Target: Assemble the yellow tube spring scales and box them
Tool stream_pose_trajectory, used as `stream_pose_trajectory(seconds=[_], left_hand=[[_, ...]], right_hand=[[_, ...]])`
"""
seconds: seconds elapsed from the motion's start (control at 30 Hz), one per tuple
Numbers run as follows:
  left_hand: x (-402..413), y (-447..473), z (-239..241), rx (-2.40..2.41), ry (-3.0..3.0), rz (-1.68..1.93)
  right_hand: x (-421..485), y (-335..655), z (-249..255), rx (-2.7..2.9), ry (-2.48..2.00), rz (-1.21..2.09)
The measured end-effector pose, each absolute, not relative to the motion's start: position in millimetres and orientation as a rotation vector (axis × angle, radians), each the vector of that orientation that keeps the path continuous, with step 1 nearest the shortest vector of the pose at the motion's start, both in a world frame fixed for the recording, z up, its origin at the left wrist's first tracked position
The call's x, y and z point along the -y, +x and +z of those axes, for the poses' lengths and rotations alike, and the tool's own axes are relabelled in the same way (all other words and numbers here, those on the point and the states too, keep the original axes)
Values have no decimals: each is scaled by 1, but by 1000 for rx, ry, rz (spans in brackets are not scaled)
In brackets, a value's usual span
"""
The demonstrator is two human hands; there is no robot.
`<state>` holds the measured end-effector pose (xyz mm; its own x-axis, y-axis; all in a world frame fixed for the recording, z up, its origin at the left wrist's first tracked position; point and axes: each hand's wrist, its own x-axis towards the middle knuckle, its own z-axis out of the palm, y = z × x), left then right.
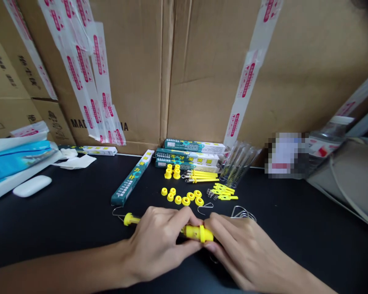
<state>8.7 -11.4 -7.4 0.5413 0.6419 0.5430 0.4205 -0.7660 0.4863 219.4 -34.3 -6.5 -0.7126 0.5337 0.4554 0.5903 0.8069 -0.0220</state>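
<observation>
A spring scale (191,232) with a clear tube and yellow end parts lies across the front of the black table, gripped by both hands. My left hand (164,237) is closed round its tube. At the scale's left end a yellow cap and a wire hook (119,213) stick out past the fingers. My right hand (239,241) pinches the yellow flanged cap (206,234) at the right end. Just beyond the hands lie a loose wire hook (205,206), several yellow rings (186,201) and a heap of wire hooks (244,213), partly hidden by my right hand.
Farther back are yellow stepped caps (168,173), yellow rods (204,176), flat yellow pieces (227,197) and clear tubes (241,163). Printed boxes (188,155) are stacked against the cardboard (199,81); another box (133,177) lies left. A white mouse (32,186) and bottle (326,143) flank them.
</observation>
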Motion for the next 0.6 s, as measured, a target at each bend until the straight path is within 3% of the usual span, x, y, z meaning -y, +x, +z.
stream_pose_trajectory(seconds=[0.07,0.23,0.4,0.6], left_hand=[[10,10,-8,-876,2501,1069],[10,9,-10,-850,2518,1131],[11,10,-9,-900,2519,1133],[13,8,-8,-917,2555,1090]], right_hand=[[34,220,-8,2535,-840,-88],[38,207,-7,2318,-1092,514],[36,211,3,2419,-1002,-4],[29,220,2,2593,-768,-221]])
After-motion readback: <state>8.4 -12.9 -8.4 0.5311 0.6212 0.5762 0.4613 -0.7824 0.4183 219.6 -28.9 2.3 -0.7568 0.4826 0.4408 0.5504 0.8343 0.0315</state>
